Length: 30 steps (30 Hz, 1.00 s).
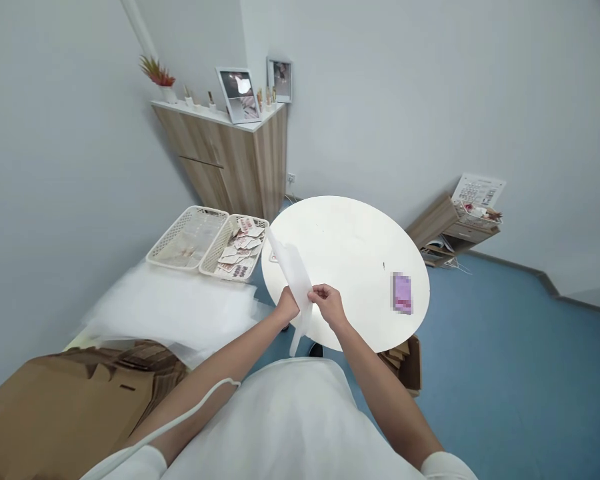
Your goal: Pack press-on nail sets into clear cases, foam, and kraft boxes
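Over the near edge of the round table, I hold up a thin white packing foam sheet (296,272), slanting from upper left to lower right. My right hand (329,305) pinches its right edge between thumb and fingers. My left hand (288,303) is closed against its left side, with the fingertips hidden behind the sheet. A loose stack of similar white sheets (175,310) lies to the left. Part of a small printed card (273,257) shows on the table beside the held sheet.
The white round table (350,233) carries a blurred purple packet (403,293) at its right. Two white baskets stand at left, one with clear bags (187,240), the other with printed cards (240,250). Flattened brown cardboard (70,407) lies at lower left. A brown bin (414,367) stands under the table.
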{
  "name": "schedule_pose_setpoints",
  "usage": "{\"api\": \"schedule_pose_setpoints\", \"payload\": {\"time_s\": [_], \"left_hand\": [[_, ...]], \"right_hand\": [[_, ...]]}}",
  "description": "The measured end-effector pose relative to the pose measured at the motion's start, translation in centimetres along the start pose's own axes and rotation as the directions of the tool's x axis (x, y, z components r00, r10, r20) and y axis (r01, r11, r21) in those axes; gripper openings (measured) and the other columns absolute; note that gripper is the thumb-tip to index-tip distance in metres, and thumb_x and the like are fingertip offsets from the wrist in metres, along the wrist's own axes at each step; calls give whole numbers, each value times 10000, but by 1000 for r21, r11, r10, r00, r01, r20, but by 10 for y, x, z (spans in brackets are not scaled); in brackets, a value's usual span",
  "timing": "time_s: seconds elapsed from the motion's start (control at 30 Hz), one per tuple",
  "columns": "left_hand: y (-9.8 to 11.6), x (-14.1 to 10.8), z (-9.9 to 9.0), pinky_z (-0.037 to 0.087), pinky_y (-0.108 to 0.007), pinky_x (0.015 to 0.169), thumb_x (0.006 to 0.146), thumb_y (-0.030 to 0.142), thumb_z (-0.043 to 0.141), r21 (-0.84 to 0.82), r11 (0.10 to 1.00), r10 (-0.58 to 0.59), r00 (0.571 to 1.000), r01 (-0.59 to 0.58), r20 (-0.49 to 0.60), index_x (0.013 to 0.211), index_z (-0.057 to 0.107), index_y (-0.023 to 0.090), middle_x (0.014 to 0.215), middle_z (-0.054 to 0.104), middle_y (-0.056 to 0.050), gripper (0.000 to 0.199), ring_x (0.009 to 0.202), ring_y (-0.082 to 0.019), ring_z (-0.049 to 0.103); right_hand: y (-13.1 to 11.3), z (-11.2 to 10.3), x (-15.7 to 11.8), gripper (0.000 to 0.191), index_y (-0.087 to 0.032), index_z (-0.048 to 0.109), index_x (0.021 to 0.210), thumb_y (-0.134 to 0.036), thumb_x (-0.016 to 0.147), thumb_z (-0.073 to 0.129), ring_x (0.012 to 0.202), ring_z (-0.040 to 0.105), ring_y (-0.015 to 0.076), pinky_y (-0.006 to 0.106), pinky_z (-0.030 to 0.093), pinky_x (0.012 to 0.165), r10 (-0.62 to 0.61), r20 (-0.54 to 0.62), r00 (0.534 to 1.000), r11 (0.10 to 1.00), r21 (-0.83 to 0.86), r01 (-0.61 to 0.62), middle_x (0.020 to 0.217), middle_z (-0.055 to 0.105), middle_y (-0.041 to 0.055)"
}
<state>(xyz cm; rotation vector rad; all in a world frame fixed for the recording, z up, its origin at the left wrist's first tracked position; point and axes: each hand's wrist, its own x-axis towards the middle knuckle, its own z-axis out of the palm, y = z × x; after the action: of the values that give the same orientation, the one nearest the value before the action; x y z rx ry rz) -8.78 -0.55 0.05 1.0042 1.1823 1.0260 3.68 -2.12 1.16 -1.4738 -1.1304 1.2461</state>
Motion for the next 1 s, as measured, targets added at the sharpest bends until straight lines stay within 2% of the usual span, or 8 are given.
{"api": "schedule_pose_setpoints", "payload": {"time_s": [0.17, 0.3, 0.43, 0.5, 0.57, 0.7, 0.87, 1.0], "left_hand": [[-5, 27, 35, 388, -286, 524, 509, 172, 688, 212, 976, -38, 998, 46, -40, 648, 655, 135, 590, 612, -26, 148, 620, -199, 545], [-16, 46, 65, 392, -290, 533, 517, 212, 685, 287, 955, -58, 997, 68, -43, 613, 649, 144, 583, 619, -29, 124, 624, -213, 559], [-26, 62, 84, 423, -302, 616, 555, 258, 669, 274, 952, -115, 989, 135, -91, 598, 652, 180, 629, 649, -42, 91, 682, -218, 587], [-28, 70, 88, 424, -301, 656, 579, 289, 656, 282, 942, -140, 977, 181, -158, 598, 650, 192, 658, 655, -46, 99, 701, -207, 589], [-31, 76, 89, 417, -299, 663, 599, 315, 640, 308, 928, -152, 966, 212, -207, 590, 638, 192, 646, 642, -43, 123, 684, -195, 583], [-39, 85, 85, 403, -284, 621, 635, 326, 598, 352, 901, -178, 956, 254, -234, 606, 609, 184, 612, 612, -23, 145, 619, -169, 567], [-55, 90, 78, 383, -270, 592, 649, 316, 579, 414, 860, -195, 942, 298, -273, 613, 589, 192, 585, 585, -9, 130, 589, -155, 542], [-68, 96, 74, 391, -280, 598, 645, 315, 585, 451, 830, -218, 934, 329, -282, 648, 596, 193, 610, 588, -10, 123, 586, -159, 544]], "right_hand": [[9, -48, 19, 218, -193, 622, 667, -398, 604, 665, 646, 542, 143, 299, 443, 653, 81, -30, 996, 995, 65, -79, 656, 610, 7], [21, -81, 33, 224, -194, 621, 642, -400, 580, 680, 726, 563, 158, 308, 432, 694, 171, -40, 984, 979, 119, -165, 783, 640, 29], [34, -114, 43, 222, -194, 602, 609, -397, 568, 682, 869, 556, 187, 309, 415, 746, 220, -121, 968, 971, 123, -206, 909, 626, 46], [39, -129, 47, 226, -199, 573, 610, -410, 595, 653, 848, 555, 181, 294, 413, 710, 246, -146, 958, 966, 116, -231, 873, 622, 41], [45, -142, 51, 236, -208, 522, 623, -430, 636, 602, 722, 549, 156, 274, 403, 627, 281, -174, 944, 958, 110, -265, 756, 604, 15], [61, -159, 58, 227, -225, 432, 746, -440, 708, 496, 552, 498, 116, 260, 377, 560, 327, -188, 926, 942, 144, -303, 650, 549, -36], [90, -171, 60, 325, -245, 421, 878, -331, 619, 597, 659, 511, 124, 263, 418, 607, 334, -245, 910, 940, 149, -305, 817, 530, -10], [107, -178, 54, 387, -244, 422, 988, -283, 632, 566, 795, 526, 160, 307, 449, 694, 331, -268, 905, 944, 91, -318, 980, 505, 40]]}}
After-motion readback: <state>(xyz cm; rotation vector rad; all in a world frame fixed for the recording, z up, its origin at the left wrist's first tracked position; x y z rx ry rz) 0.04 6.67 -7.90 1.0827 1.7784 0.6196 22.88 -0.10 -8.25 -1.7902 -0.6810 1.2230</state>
